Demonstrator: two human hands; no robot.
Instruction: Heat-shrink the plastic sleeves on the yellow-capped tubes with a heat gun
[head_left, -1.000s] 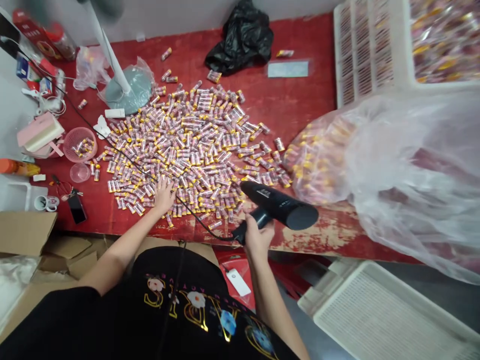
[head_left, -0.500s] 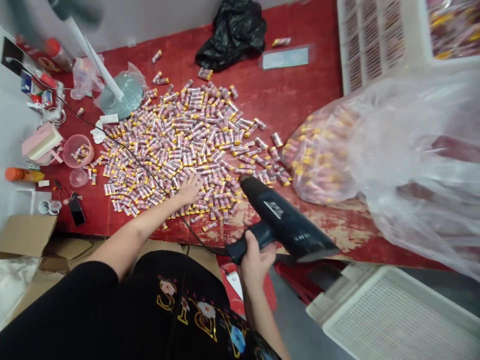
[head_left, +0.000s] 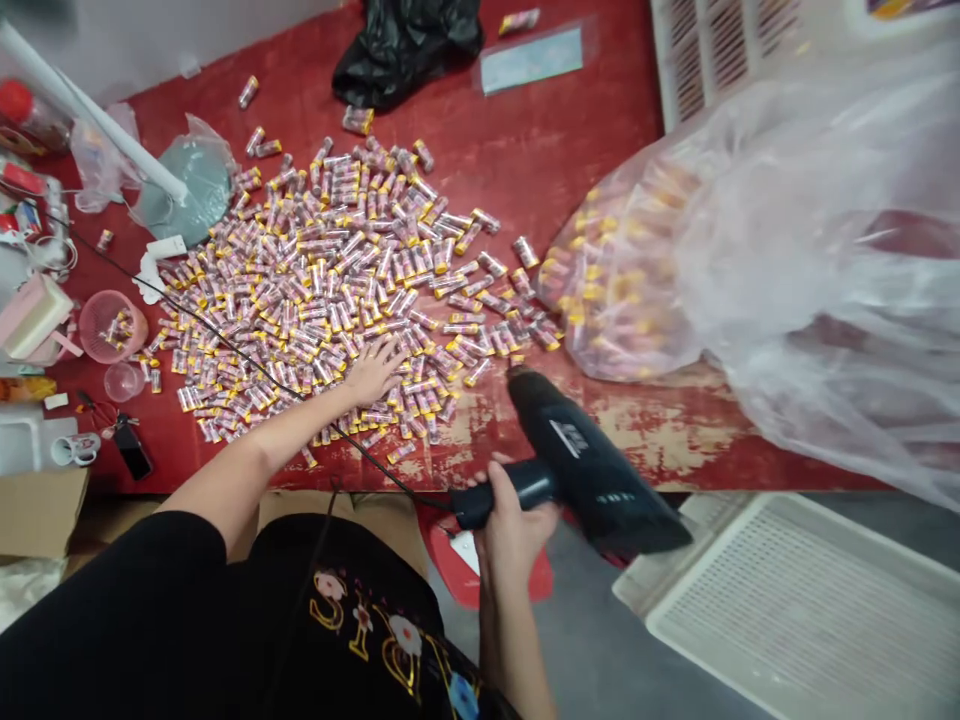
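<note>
My right hand (head_left: 517, 525) is wrapped round the handle of a black hair dryer (head_left: 589, 455). The dryer's nozzle points up and left, over the bare, worn front of the red table (head_left: 600, 90). With fingers spread, my left hand (head_left: 373, 372) lies on the front of a wide pile of small shrink-wrapped cylinders (head_left: 292, 280), pink and clear with yellow ends. The dryer's cord (head_left: 202, 325) runs across the pile and passes over my left forearm.
Right of the pile lies a clear plastic bag (head_left: 622, 280) full of the same cylinders. A white basket (head_left: 810, 600) stands below the table edge. A black bag (head_left: 412, 55) and a pale blue strip (head_left: 532, 62) lie behind; a pink cup (head_left: 112, 328) and a lamp base (head_left: 187, 190) are at left.
The view has shifted, so the table's things sit farther left and higher. My right hand has swung the dryer rightward, its nozzle farther from the pile. My left hand remains on the cylinders.
</note>
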